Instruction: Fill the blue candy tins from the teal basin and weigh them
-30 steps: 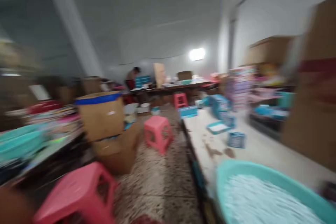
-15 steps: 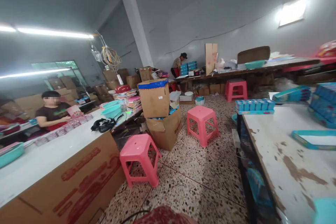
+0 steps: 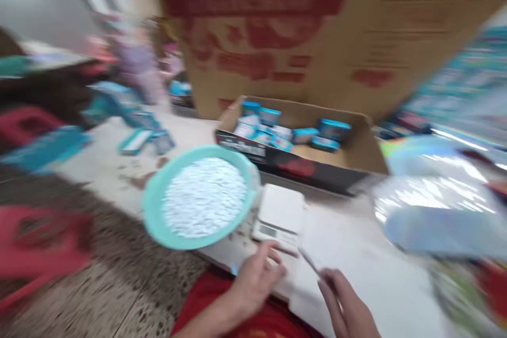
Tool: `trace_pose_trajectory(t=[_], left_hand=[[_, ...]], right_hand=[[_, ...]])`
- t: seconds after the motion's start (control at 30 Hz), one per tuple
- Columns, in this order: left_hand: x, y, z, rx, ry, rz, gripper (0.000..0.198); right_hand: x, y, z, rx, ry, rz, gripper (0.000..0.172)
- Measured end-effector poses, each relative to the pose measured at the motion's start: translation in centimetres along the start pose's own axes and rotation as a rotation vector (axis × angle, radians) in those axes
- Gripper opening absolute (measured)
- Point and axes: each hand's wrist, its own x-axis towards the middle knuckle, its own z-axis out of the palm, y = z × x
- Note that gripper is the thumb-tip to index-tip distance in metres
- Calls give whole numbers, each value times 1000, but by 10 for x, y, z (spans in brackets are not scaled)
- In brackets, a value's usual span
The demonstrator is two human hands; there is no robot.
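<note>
White plastic digital scale (image 3: 280, 211) sits on the white-topped counter (image 3: 186, 129), just right of a round turquoise plastic basin (image 3: 153, 211) filled with small white pieces (image 3: 206, 198). Left hand (image 3: 255, 278) is at the scale's front edge, fingers loosely bent and apart; blur hides whether they touch it. Right hand (image 3: 346, 303) is closed around a thin dark stick-like tool (image 3: 311, 263), its tip near the scale's front right corner, above a flat white sheet (image 3: 380, 280). Hands apart from each other. Behind: shallow open brown cardboard tray (image 3: 356, 142) holding small blue-and-white boxes (image 3: 269, 125), tall brown carton with red print (image 3: 273, 37) beyond. Shiny clear plastic (image 3: 439, 206) at right, blurred.
</note>
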Motion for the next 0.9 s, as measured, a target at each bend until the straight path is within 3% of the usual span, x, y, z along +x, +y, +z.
trace_pose_trajectory(t=[0.17, 0.27, 0.37, 0.47, 0.63, 0.8, 0.9], left_hand=[[19, -13, 10, -26, -33, -86, 48], [21, -7, 21, -169, -53, -207, 62], [24, 0, 33, -281, -84, -376, 71], [34, -2, 45, -325, -102, -467, 77], [57, -25, 63, -368, -207, -576, 90], [61, -34, 83, -267, -457, -466, 57], [57, -21, 94, -254, -429, -251, 52]], right_hand=[[-27, 59, -72, -200, 428, 327, 45], [-38, 91, -97, -321, 540, 492, 52], [-41, 110, -101, -432, 517, 653, 59], [-37, 115, -97, -490, 404, 792, 61], [-30, 113, -97, -483, 338, 823, 59], [-32, 121, -99, -429, 378, 788, 60], [-37, 132, -96, -386, 452, 716, 58]])
